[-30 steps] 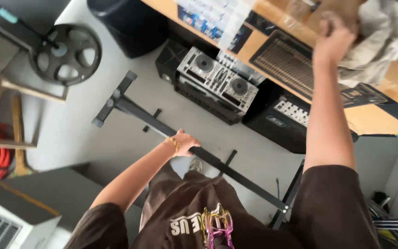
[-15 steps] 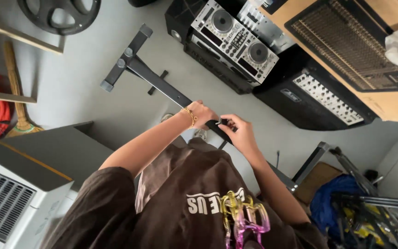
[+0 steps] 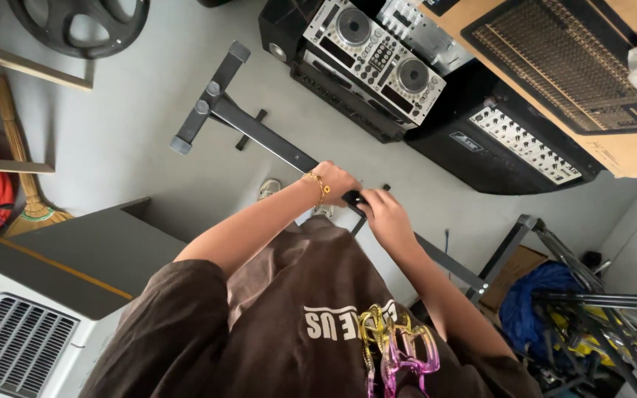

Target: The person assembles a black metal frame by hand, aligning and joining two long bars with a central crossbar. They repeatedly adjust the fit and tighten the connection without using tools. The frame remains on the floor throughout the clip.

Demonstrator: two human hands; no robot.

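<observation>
A long dark metal stand bar [image 3: 259, 133] runs across the grey floor from upper left to lower right, with a cross foot at its far end. My left hand [image 3: 335, 182], with a gold bracelet on the wrist, is closed around the bar's middle. My right hand [image 3: 382, 209] sits right beside it, fingers wrapped on the same bar at a black knob. Both hands almost touch. My brown shirt fills the lower frame.
A silver twin-deck controller [image 3: 374, 55] and black audio boxes [image 3: 510, 147] stand beyond the bar. A wooden table edge [image 3: 621, 151] carries a mixer. Folded stands and a blue bundle [image 3: 547, 302] lie at right. A grey cabinet [image 3: 90, 250], broom and red hose sit left.
My right hand came down from the table top to the bar beside my left hand. The view tilted down and closer to the floor.
</observation>
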